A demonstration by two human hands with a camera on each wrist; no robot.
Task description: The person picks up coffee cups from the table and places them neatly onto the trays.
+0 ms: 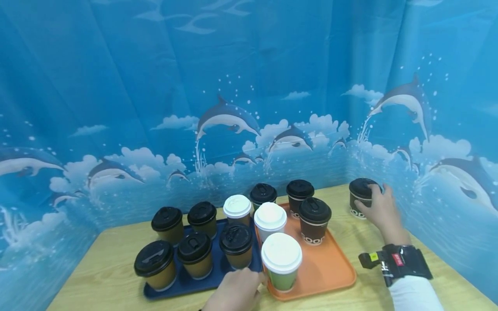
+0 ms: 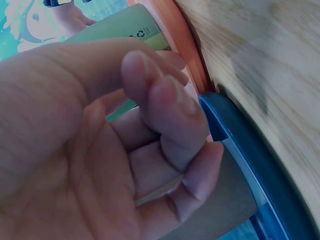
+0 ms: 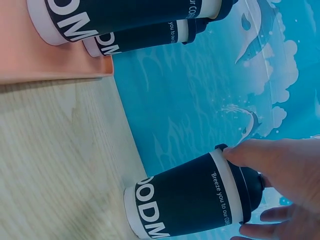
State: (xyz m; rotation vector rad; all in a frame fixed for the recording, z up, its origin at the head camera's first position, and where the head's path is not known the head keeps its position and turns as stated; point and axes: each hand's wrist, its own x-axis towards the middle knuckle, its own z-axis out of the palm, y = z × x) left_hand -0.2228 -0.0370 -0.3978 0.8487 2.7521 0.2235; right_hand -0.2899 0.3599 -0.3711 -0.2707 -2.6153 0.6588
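At the far right of the table, my right hand [image 1: 381,211] holds a dark paper cup [image 1: 359,210] by its black lid [image 3: 250,192]. The right wrist view shows the thumb at one side of the lid and fingers at the other; the cup leans in that view. My left hand [image 1: 235,290] is at the front, where the blue tray [image 1: 202,283] and orange tray [image 1: 330,270] meet. Its fingers [image 2: 175,120] curl loosely with nothing between them, close by a green cup with a white lid [image 1: 282,261].
Several brown cups with black lids [image 1: 194,255] stand on and beside the blue tray. On the orange tray stand dark cups [image 1: 313,224] and another white-lidded cup [image 1: 270,220]. A blue dolphin-print curtain [image 1: 272,108] borders the wooden table [image 1: 105,268] behind and at right.
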